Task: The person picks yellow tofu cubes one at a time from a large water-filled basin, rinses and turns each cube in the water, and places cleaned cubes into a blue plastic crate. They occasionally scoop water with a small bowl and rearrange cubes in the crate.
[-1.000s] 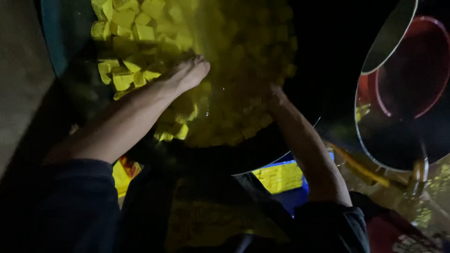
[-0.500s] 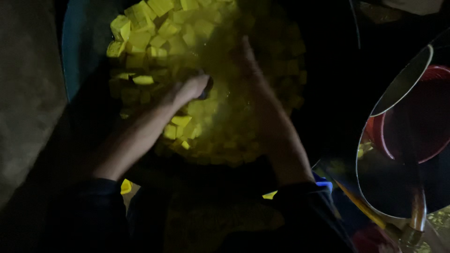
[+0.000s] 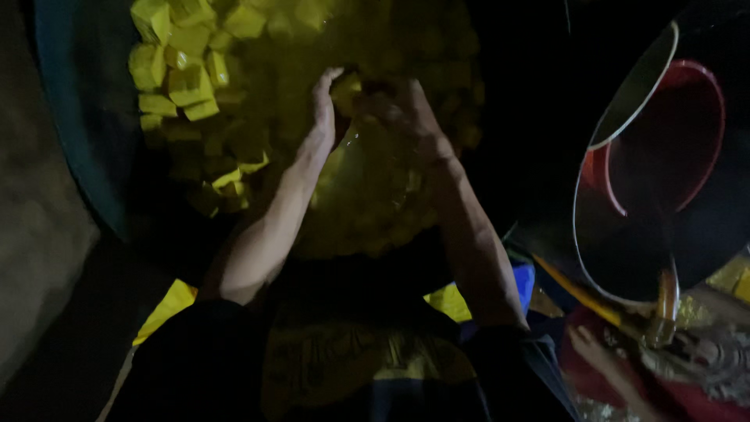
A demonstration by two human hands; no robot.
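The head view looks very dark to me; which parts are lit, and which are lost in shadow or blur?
Head view: light falls mostly on the yellow cubes at upper left; the left hand and right hand are dim and softly blurred; the basin rim fades into black; the metal bowl at right shows a thin glare line.

yellow cubes (image 3: 195,86): wet, glossy, smooth-cut | tub (image 3: 74,133): teal plastic, dull sheen (dim light) | round tray (image 3: 625,203): shiny metal rim | sleeve (image 3: 203,352): dark matt cloth
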